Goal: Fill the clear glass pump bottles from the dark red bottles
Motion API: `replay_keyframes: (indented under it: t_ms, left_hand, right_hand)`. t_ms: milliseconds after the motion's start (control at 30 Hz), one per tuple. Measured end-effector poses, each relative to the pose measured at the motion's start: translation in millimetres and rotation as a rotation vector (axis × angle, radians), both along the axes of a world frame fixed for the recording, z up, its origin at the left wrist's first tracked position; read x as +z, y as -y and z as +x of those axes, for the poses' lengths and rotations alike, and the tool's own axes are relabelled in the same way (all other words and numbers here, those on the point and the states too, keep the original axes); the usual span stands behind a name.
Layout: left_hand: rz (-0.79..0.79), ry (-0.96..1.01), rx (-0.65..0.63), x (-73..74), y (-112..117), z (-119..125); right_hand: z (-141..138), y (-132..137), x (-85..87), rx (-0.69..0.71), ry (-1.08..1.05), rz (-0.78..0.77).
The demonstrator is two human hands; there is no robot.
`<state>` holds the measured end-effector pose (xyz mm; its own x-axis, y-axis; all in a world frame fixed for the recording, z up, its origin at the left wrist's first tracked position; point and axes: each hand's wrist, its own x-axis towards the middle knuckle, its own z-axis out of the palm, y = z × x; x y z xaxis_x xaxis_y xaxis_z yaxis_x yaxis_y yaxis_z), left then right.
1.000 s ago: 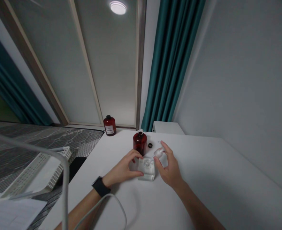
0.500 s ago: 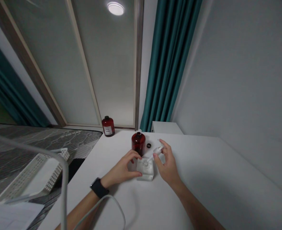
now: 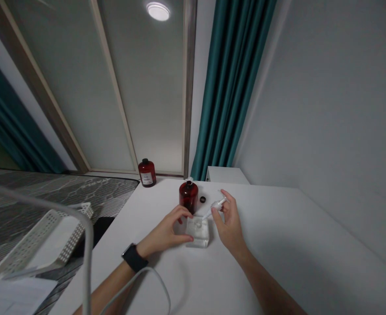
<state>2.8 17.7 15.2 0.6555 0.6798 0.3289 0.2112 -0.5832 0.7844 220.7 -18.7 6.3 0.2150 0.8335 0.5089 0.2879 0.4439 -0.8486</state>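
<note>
Tilting a white nozzle toward a clear container, a person works two-handed on a white table. The right hand pinches the nozzle between thumb and fingers, its narrow end pointing down and left at the container's back right corner; whether the tip touches cannot be told. The left hand grips the container's left side, thumb near, forefinger far. The step in hand appears to be lining nozzle up with container, and the next move seems to call for a firm left hold and a careful right wrist.

Just behind the container stands a red bottle, a small black ring beside it on the right. Farther back, at the table's far left corner, is a labelled bottle with a black top. A dark watch circles the left wrist. Off the table's left side sits a white basket; a teal curtain hangs beyond.
</note>
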Motion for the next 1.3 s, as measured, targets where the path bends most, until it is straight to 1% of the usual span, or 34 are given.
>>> replay_keyframes:
  t_ms: [200,300,600,733,900,1000,1067,1200,1300]
  left_hand:
    - [-0.003,-0.002,0.005,1.9,0.4,0.2]
    - [-0.004,-0.004,0.004,0.8,0.2,0.4]
    - [0.004,-0.021,0.007,2.5,0.4,0.9]
    - [0.006,-0.017,0.008,2.1,0.0,0.6]
    - [0.01,-0.025,0.009,0.6,-1.2,0.4]
    - [0.007,-0.029,0.014,0.1,-1.4,0.3]
    - [0.008,-0.021,0.011,0.1,-1.2,0.3]
    - [0.01,-0.007,0.002,0.0,-1.0,0.4]
    - [0.002,-0.011,0.008,-0.6,-1.5,0.6]
  right_hand:
    - [-0.8,-0.9,0.2,-0.002,-0.041,-0.009]
    - [-0.1,-2.9,-0.7,0.037,-0.077,-0.03]
    - [9.0,-12.6,-3.8,0.088,-0.285,-0.126]
    - [11.6,-13.9,-4.5,0.112,-0.277,-0.122]
    - [23.0,-16.7,-3.3,0.093,-0.221,-0.14]
    - [33.8,-23.4,-11.4,0.044,-0.125,-0.187]
    - [41.9,-30.6,-21.5,-0.034,-0.007,-0.231]
    - [57.4,-47.2,-41.7,-0.112,0.074,-0.261]
    - [64.9,-57.1,-49.4,-0.124,0.15,-0.28]
